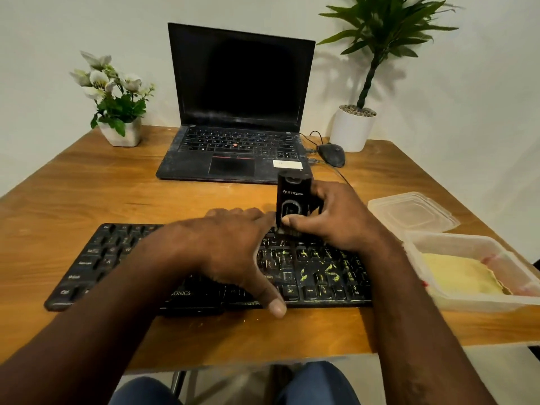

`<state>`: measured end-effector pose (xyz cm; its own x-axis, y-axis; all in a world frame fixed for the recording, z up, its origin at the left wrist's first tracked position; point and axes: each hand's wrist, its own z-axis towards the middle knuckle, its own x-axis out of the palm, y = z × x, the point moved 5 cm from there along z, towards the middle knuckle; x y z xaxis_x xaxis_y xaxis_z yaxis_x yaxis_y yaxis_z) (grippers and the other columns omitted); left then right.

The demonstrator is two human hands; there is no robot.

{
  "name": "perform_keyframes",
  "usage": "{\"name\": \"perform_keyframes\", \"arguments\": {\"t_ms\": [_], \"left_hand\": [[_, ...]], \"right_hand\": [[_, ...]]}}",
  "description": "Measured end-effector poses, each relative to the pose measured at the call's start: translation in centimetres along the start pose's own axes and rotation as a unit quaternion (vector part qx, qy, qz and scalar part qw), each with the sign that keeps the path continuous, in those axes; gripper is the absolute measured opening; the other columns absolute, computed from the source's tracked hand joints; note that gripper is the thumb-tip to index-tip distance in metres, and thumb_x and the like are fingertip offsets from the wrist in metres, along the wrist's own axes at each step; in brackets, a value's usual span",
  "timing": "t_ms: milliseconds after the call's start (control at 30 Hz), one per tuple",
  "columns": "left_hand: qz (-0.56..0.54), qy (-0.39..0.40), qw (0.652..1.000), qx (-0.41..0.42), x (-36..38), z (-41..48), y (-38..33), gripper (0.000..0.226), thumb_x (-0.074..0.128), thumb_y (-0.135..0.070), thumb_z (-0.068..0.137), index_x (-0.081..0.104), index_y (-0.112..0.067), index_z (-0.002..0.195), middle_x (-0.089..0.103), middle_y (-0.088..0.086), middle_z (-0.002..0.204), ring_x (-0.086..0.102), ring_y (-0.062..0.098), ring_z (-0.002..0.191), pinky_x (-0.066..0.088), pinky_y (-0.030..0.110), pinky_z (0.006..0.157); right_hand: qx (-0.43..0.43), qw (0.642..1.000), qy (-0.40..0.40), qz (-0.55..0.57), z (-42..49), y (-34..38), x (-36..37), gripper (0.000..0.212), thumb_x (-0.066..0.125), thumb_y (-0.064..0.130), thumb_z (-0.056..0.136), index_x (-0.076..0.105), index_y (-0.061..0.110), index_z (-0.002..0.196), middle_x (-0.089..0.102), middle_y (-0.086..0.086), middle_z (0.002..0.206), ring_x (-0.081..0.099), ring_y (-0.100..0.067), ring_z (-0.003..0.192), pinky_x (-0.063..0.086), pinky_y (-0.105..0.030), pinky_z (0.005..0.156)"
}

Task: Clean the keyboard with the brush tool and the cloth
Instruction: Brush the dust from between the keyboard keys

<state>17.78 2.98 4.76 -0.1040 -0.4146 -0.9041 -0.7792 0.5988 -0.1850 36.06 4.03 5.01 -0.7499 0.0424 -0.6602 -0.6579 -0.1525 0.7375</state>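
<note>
- Desk (87, 185): brown wood, carries every item below.
- Flower pot (121, 135): white, with white blooms, at 10 o'clock on the desk, beside the wall.
- Keyboard (96, 258): black, full-size, lies along the near edge at 6 o'clock; yellow-green crumbs (330, 273) are strewn over its right-hand keys.
- Left hand (222, 249): lies flat on the middle of the keyboard, fingers straight and pointing to 1 o'clock, thumb splayed to the near edge; holds nothing.
- Laptop (233, 112): black, lid up, screen dark, at 12 o'clock behind the keyboard.
- Brush tool (293, 200): black, upright, bristles down on the keyboard's far key rows, at 1 o'clock from the left hand.
- Right hand (336, 220): wrapped round the brush tool's lower body, thumb on its near face.
- Mouse (331, 154): black, corded, at 3 o'clock of the laptop.
- Potted plant (352, 127): white pot, tall green leaves, at 1 o'clock.
- Lid (412, 211): clear plastic, at 3 o'clock.
- Container (467, 244): clear plastic, at 4 o'clock, touching the lid.
- Cloth (461, 276): yellow, lies inside the container.
</note>
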Motion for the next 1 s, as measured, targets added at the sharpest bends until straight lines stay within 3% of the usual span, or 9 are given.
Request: {"name": "perform_keyframes", "arguments": {"t_ms": [100,233,333,400,533,633,767,900,1000], "left_hand": [[0.016,0.001,1.000,-0.003,1.0,-0.3,-0.3,0.155,0.075,-0.090,0.047,-0.011,-0.032,0.162,0.004,-0.013,0.170,0.006,0.024,0.157,0.006,0.049,0.129],[0.047,-0.013,0.998,-0.027,1.5,-0.5,-0.2,0.160,0.074,-0.092,0.047,-0.013,-0.025,0.163,-0.003,-0.007,0.172,-0.002,0.021,0.159,-0.007,0.046,0.129],[0.045,-0.023,0.998,-0.033,1.4,-0.5,-0.1,0.157,0.073,-0.092,0.051,-0.013,-0.023,0.164,-0.001,-0.005,0.172,-0.001,0.020,0.159,-0.010,0.044,0.129],[0.044,-0.020,0.998,-0.036,1.3,-0.8,0.3,0.156,0.073,-0.091,0.053,-0.014,-0.023,0.164,-0.003,-0.004,0.173,-0.003,0.020,0.159,-0.012,0.045,0.128],[0.042,-0.007,0.998,-0.054,0.8,-2.1,2.3,0.153,0.077,-0.086,0.056,-0.014,-0.026,0.164,-0.003,-0.004,0.173,-0.004,0.021,0.159,-0.013,0.045,0.127],[0.037,0.005,0.997,-0.064,0.6,-3.1,3.9,0.152,0.080,-0.081,0.058,-0.016,-0.029,0.163,-0.007,-0.007,0.173,-0.007,0.022,0.159,-0.012,0.045,0.127],[0.028,0.018,0.997,-0.066,0.8,-2.6,4.3,0.153,0.080,-0.081,0.057,-0.020,-0.032,0.162,-0.007,-0.005,0.173,-0.007,0.025,0.159,-0.012,0.047,0.126],[-0.018,-0.004,0.999,-0.026,-0.1,-1.1,2.3,0.148,0.068,-0.090,0.053,-0.011,-0.033,0.164,0.006,-0.004,0.173,0.003,0.030,0.159,-0.001,0.052,0.127],[-0.096,-0.051,0.994,0.000,-0.9,0.4,2.2,0.122,0.057,-0.097,0.059,0.029,-0.033,0.159,0.049,-0.004,0.153,0.047,0.021,0.134,0.040,0.050,0.114]], "right_hand": [[-0.009,0.999,-0.051,-0.008,0.0,-0.1,-1.0,0.059,0.089,0.028,0.078,0.065,0.024,0.132,0.072,0.012,0.117,0.067,0.001,0.100,0.056,-0.021,0.085],[-0.015,0.999,0.014,0.031,-0.6,0.1,0.0,0.060,0.089,0.026,0.078,0.064,0.023,0.133,0.072,0.007,0.123,0.070,-0.007,0.106,0.060,-0.032,0.092],[-0.013,0.994,-0.065,-0.082,0.1,0.4,-1.1,0.063,0.089,0.034,0.077,0.064,0.026,0.134,0.072,0.007,0.124,0.069,-0.010,0.106,0.059,-0.036,0.093],[-0.019,0.991,-0.099,-0.090,0.0,0.7,-2.2,0.062,0.089,0.035,0.077,0.064,0.027,0.133,0.071,0.009,0.123,0.067,-0.009,0.106,0.057,-0.029,0.090],[-0.045,0.998,-0.045,-0.024,-0.4,1.6,-2.4,0.070,0.089,0.031,0.077,0.059,0.029,0.140,0.067,0.013,0.130,0.065,-0.004,0.111,0.047,-0.013,0.082],[-0.041,0.999,-0.018,-0.025,0.0,1.6,-1.5,0.072,0.090,0.029,0.076,0.057,0.026,0.141,0.068,0.009,0.130,0.067,-0.008,0.110,0.055,-0.024,0.089],[-0.025,1.000,0.010,0.012,0.6,1.4,-0.1,0.069,0.089,0.029,0.078,0.058,0.026,0.139,0.070,0.010,0.123,0.069,-0.005,0.104,0.056,-0.027,0.086],[-0.025,0.998,-0.058,-0.014,1.1,1.1,-0.7,0.065,0.089,0.027,0.077,0.060,0.025,0.135,0.069,0.012,0.120,0.067,-0.004,0.102,0.055,-0.023,0.086],[-0.017,0.998,-0.008,0.063,0.8,0.0,-0.2,0.054,0.089,0.026,0.077,0.064,0.027,0.125,0.074,0.010,0.109,0.072,-0.006,0.096,0.060,-0.030,0.083]]}}
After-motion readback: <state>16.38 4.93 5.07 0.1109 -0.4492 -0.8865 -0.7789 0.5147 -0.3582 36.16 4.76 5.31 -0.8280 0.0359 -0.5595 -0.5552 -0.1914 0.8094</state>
